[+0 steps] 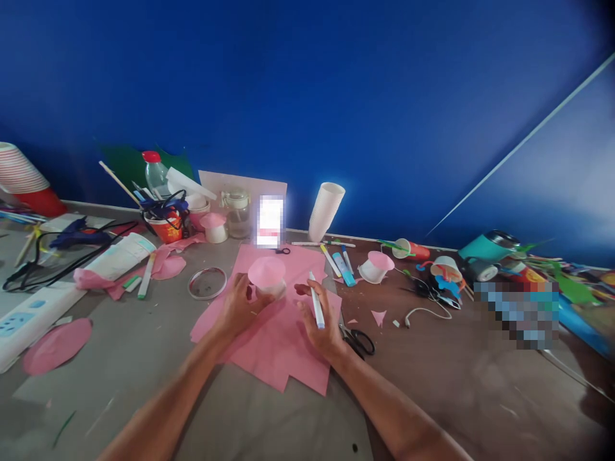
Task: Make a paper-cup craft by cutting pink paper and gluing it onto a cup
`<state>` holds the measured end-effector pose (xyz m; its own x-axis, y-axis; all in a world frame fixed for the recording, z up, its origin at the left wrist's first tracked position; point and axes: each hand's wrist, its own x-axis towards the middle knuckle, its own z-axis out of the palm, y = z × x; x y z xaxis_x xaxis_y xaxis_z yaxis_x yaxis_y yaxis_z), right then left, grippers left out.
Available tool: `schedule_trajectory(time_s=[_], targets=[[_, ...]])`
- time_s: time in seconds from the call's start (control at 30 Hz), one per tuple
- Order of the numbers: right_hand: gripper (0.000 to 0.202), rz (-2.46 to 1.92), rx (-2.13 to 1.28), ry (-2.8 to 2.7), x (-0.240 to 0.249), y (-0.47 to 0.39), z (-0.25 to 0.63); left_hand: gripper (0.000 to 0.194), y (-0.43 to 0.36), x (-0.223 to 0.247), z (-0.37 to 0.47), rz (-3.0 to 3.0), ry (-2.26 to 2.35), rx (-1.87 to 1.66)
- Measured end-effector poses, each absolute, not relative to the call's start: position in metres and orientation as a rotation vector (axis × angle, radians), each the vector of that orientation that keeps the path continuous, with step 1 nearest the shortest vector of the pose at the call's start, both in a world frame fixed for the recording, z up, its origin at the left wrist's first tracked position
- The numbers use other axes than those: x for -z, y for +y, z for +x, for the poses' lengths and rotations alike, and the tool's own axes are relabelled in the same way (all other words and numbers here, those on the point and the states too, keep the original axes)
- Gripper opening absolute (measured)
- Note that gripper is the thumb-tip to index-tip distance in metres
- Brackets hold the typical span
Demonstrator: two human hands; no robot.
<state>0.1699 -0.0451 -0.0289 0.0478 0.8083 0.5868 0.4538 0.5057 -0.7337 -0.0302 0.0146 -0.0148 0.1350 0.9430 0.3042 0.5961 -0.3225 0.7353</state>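
My left hand (243, 306) is wrapped round the side of a small white paper cup topped with a pink paper disc (267, 274), above pink paper sheets (273, 346). To the right of that cup, a white marker (316, 301) rests in my right hand (323, 317), held between thumb and fingers, with its upper end pointing away from me. Black-handled scissors (358, 340) lie beside my right wrist, partly hidden. A similar pink-topped white cup (377, 266) stands to the right, and another (214, 227) is at the back left.
A lit, blurred screen (270, 222) and a leaning stack of white cups (327, 211) stand by the blue wall. A jar lid (207, 283) and a power strip (36, 317) are on the left. Cables, pens and a teal bottle (487, 246) lie at the right.
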Motion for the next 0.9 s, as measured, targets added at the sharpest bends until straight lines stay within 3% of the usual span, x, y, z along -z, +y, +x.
schedule_trajectory(time_s=[0.9], targets=[[0.041,-1.101,-0.219,-2.043,0.033,-0.04,0.172,0.034,0.028,0.029,-0.038,2.162,1.602,-1.197]])
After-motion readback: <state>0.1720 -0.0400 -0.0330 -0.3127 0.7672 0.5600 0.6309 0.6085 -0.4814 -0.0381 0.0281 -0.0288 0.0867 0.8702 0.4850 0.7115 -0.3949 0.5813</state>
